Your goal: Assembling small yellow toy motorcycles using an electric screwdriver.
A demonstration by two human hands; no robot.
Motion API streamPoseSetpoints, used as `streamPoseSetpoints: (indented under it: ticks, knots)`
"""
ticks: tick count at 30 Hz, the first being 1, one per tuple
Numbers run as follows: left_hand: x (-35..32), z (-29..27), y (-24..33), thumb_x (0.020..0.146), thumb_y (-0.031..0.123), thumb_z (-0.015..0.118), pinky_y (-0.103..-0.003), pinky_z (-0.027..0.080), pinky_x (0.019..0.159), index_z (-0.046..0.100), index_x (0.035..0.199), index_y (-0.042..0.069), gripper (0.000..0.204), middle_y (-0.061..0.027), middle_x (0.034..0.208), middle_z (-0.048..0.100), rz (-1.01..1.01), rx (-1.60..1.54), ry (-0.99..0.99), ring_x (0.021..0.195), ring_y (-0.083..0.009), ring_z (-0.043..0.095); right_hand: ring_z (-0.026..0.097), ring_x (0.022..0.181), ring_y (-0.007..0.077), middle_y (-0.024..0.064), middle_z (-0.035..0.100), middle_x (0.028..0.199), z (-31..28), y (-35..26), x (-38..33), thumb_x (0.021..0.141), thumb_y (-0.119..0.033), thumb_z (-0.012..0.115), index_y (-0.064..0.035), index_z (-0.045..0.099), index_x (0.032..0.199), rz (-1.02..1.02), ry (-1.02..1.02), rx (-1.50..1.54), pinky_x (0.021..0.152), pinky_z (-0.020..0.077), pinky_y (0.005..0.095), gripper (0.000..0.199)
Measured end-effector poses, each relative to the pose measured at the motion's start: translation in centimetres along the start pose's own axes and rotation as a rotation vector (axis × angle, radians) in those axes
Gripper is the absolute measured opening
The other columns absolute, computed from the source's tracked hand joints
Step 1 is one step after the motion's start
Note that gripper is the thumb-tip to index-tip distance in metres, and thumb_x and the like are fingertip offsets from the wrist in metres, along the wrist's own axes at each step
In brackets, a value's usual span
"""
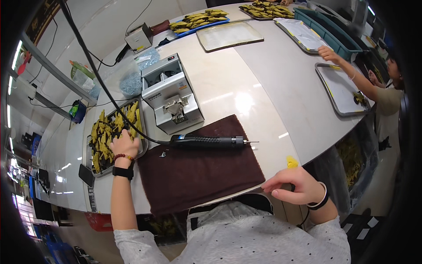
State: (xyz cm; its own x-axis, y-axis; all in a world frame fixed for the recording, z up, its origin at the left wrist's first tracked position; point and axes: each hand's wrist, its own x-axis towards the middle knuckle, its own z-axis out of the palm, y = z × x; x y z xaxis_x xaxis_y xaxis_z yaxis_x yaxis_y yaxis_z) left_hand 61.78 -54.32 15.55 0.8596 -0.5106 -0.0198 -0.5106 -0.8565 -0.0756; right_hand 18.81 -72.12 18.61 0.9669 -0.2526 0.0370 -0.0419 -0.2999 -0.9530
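My left hand (124,146) reaches into a metal tray (141,152) filled with yellow-and-black bundles (102,143). Its fingers curl down over one bundle, with the fingertips partly hidden among the pieces. Over the table's front edge hangs my right hand (301,187), holding nothing, thumb and forefinger apart. Just beyond it a small yellow piece (292,162) lies at the table edge. A black electric screwdriver (206,141) lies across a dark brown cloth (202,176), its bit pointing right. Small metal bits (163,153) rest on the cloth by the tray.
A grey screw feeder (176,99) stands behind the cloth, with bags of small parts (131,83) beside it. The screwdriver's cable arches over the tray. A blue tray (202,24) of bundles and a bare tray (231,36) lie at the back. At right a co-worker's arm (356,79) extends over trays.
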Motion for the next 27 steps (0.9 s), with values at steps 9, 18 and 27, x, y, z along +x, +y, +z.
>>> streamPoseSetpoints:
  ticks: [9, 18, 27]
  knots:
    - [-7.2, -2.5, -6.0, 0.093, 0.028, 0.034, -0.041, 0.049, 0.082, 0.044, 0.121, 0.002, 0.04, -0.0158, 0.104, 0.059, 0.004, -2.034, -0.407, 0.096, -0.0256, 0.059, 0.052, 0.088, 0.031, 0.0147, 0.055, 0.093, 2.3, -1.0, 10.0, 0.068, -0.012, 0.062, 0.0013, 0.052, 0.105, -0.326, 0.056, -0.789, 0.076, 0.0457, 0.0371, 0.041]
    - [-13.7, -2.7, -5.0, 0.081, 0.0, 0.055, -0.035, 0.049, 0.08, 0.039, 0.125, 0.0, 0.047, -0.0138, 0.108, 0.057, 0.359, -1.902, -0.577, 0.098, -0.0224, 0.058, 0.056, 0.084, 0.0326, 0.0186, 0.053, 0.088, 5.0, 4.4, 17.2, 0.063, -0.008, 0.065, 0.0049, 0.048, 0.091, -0.196, -0.03, -1.03, 0.074, 0.0478, 0.0381, 0.036]
    - [-10.7, -0.6, -0.8, 0.069, -0.007, 0.066, -0.03, 0.043, 0.088, 0.059, 0.09, 0.002, 0.025, -0.0109, 0.106, 0.058, 0.782, -1.72, -0.579, 0.097, -0.0173, 0.057, 0.055, 0.084, 0.0275, 0.0161, 0.055, 0.087, 1.8, -1.0, 14.2, 0.067, -0.007, 0.055, 0.0019, 0.048, 0.104, -0.055, -0.025, -0.578, 0.073, 0.0442, 0.0339, 0.039]
